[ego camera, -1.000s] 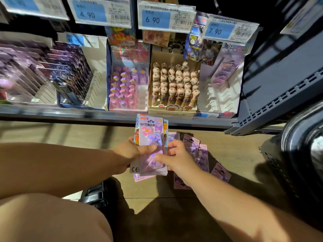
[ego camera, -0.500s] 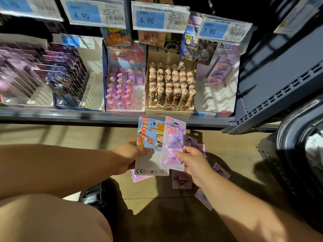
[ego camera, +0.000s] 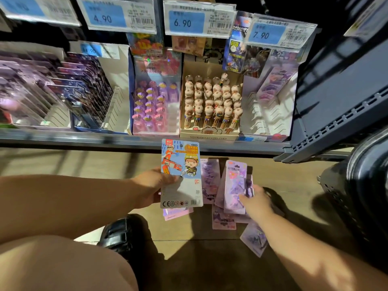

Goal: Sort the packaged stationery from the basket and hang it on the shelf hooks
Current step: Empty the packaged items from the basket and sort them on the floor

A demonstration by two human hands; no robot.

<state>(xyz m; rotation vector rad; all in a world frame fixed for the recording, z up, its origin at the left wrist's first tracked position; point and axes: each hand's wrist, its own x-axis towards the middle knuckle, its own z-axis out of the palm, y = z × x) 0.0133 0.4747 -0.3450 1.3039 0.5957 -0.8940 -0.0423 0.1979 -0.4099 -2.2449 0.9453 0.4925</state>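
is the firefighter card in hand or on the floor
In hand: the left hand grips the firefighter card by its edge, above purple packs lying on the floor.

Left price tag point(ego camera: 117, 16) reads 4.90, middle price tag point(ego camera: 199, 19) 6.90, right price tag point(ego camera: 279, 33) 7.90; pen box point(ego camera: 209, 134) front reads "10 COLOR BALL PEN"; firefighter card point(ego camera: 181, 192) carries a CE mark at bottom left.

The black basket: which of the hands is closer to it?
Right. The right hand, pinching a purple pack, is left of the basket; the left hand, holding the firefighter card, is farther left.
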